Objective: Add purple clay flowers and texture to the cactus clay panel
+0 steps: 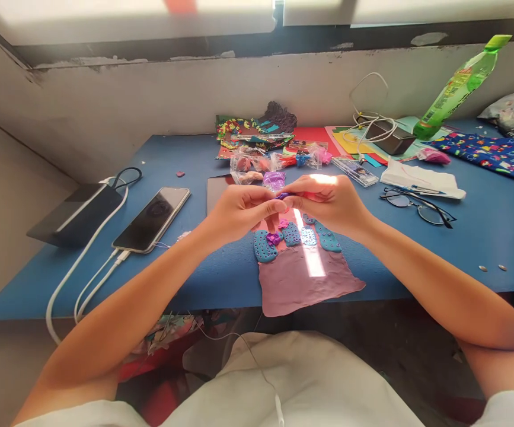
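Observation:
Between the fingertips of my left hand [250,206] and my right hand [325,198] is a small piece of purple clay [282,196]. Both hands are closed in a pinch on it, held above the desk. Below them lies a flat clay sheet [301,284], mauve at the front and pink farther back. Teal clay patches [265,248] with small purple dots sit across its middle. A purple clay flower [273,238] rests on the left patch, with a pink one [283,223] just behind. My hands hide part of the sheet's far end.
Bagged clay [250,163] and a purple packet [274,179] lie behind my hands. At left are a phone [152,219] with white cables and a dark box [76,213]. Glasses [417,204], a white tissue [421,178] and a tilted green bottle [463,89] are at right.

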{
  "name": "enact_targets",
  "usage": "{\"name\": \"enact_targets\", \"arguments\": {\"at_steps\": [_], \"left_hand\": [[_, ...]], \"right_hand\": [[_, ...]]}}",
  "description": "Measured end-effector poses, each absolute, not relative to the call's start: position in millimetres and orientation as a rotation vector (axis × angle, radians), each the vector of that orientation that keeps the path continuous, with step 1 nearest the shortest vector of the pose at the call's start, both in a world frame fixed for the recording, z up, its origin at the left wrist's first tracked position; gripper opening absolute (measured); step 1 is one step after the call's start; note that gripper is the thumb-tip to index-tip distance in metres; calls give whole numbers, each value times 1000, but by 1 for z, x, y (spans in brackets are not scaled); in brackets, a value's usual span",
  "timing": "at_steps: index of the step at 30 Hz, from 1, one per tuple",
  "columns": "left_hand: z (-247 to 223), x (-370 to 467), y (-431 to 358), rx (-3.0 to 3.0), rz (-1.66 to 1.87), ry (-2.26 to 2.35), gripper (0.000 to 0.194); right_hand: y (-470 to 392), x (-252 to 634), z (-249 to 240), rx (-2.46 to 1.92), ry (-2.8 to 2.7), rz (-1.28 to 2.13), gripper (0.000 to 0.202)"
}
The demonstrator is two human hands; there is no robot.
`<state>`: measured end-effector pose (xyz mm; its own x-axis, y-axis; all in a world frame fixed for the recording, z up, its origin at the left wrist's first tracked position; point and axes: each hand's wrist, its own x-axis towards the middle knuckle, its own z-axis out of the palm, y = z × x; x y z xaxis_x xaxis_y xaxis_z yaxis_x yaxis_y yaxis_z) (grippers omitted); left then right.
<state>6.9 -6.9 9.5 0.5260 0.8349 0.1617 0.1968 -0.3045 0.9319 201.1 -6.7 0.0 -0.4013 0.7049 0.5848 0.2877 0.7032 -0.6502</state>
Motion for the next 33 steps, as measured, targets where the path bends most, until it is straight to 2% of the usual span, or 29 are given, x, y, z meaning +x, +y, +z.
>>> {"name": "enact_targets", "arguments": {"at_steps": [4,9,13,19,24,26,29,33], "left_hand": [[13,6,-6,1837,842,865,24],[14,7,-7,1812,824,862,19],[14,6,-4,1793,851,859,24],[9,5,4,1610,859,889,26],[-3,10,4,1514,782,741,51],[-6,12,1,1519,735,683,54],[-5,12,-5,1549,688,640,45],[-1,11,-8,1574,665,635,30]], "right_hand": [[-6,204,8,-710,-1961,886,24],[-2,209,14,-799,-1930,935,26],[9,216,10,-877,-1908,738,27],[13,221,8,-899,-1840,429,14],[-2,208,9,-722,-1996,354,9],[-5,203,4,-664,-2037,224,7],[-3,199,-6,-671,-2051,65,15],[0,199,-13,-657,-2104,73,17]]}}
